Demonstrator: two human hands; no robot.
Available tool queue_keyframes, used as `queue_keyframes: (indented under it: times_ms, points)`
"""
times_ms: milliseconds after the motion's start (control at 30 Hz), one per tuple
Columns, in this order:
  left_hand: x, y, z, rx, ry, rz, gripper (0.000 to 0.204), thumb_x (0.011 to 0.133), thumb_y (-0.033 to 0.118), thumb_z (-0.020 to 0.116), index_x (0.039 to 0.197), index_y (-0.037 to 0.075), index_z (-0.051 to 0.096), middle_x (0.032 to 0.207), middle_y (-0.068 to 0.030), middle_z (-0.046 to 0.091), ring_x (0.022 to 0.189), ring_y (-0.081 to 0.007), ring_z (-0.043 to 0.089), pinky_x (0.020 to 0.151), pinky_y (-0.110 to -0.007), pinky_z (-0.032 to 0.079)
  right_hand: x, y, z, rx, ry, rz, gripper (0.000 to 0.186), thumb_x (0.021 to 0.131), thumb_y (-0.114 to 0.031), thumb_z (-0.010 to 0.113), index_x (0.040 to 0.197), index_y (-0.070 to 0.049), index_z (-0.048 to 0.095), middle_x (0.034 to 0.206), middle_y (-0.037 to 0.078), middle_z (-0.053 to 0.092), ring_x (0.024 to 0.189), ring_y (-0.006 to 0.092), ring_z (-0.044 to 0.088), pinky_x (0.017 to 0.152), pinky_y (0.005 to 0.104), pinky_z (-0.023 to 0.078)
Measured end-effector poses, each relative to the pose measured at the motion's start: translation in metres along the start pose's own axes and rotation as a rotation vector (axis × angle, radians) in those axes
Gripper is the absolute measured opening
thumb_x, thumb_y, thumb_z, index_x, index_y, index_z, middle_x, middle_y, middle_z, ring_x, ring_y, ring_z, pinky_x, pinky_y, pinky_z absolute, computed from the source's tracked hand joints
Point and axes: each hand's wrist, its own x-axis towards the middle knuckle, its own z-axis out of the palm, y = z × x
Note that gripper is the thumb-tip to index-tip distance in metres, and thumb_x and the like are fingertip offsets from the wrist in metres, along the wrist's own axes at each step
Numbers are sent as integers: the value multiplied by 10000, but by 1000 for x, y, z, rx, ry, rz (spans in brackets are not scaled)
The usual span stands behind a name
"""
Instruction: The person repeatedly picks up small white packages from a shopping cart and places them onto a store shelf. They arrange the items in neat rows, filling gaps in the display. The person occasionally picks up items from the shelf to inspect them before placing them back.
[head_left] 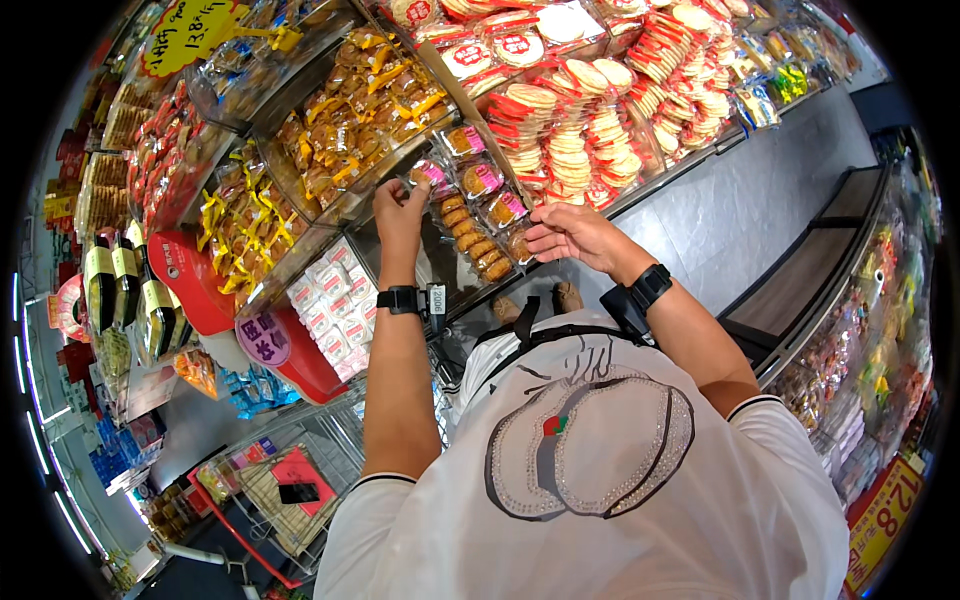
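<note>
both my left hand point(399, 203) and right hand point(574, 238) flank clear pastry packs point(468, 232) in the bin point(440, 262); whether either grips, i can't tell. likely light, crumbly: best held by the sides.

Bright light; pale crackers point(569, 165) almost washed out; fisheye bends edges, corners black.

Yellow sign point(188, 36) — black phone point(298, 493)
</note>
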Motion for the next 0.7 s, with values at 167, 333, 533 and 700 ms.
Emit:
queue_keyframes:
  times_ms: [167, 333, 533, 700]
  points:
    - [-17, 16, 11, 352, 49, 260, 779, 809, 308, 773, 1358, -112, 415, 1259, -307, 523, 1100, -449, 559, 989, -464, 442, -3, 1, -9, 2, 27, 2, 318, 995, -274, 563, 1206, -36, 554, 1049, 133, 667, 930, 212, 692, 805, 347, 584]
    - [-10, -1, 13, 368, 14, 190, 700, 876, 228, 686, 1389, -127, 368, 1267, -362, 528, 1136, -462, 559, 977, -472, 450, -4, -1, -2, -10, -3, -10, 323, 1006, -282, 543, 1214, -35, 548, 1052, 125, 667, 921, 203, 689, 810, 346, 581]
    - [-14, 34, 26, 483, -90, 23, 677, 910, 211, 628, 1405, -145, 334, 1163, -373, 593, 1035, -465, 618, 869, -479, 502, -3, 2, -11, -10, -19, -14, 313, 1013, -269, 526, 1208, -24, 547, 1059, 129, 670, 908, 201, 692, 802, 339, 586]
    - [-18, 23, 18, 467, -36, 18, 689, 917, 236, 618, 1411, -145, 326, 1146, -375, 599, 1030, -469, 620, 837, -481, 513, -5, -1, -7, -11, -35, -15, 300, 1009, -259, 532, 1185, -18, 559, 1043, 127, 675, 897, 194, 697, 786, 331, 592]
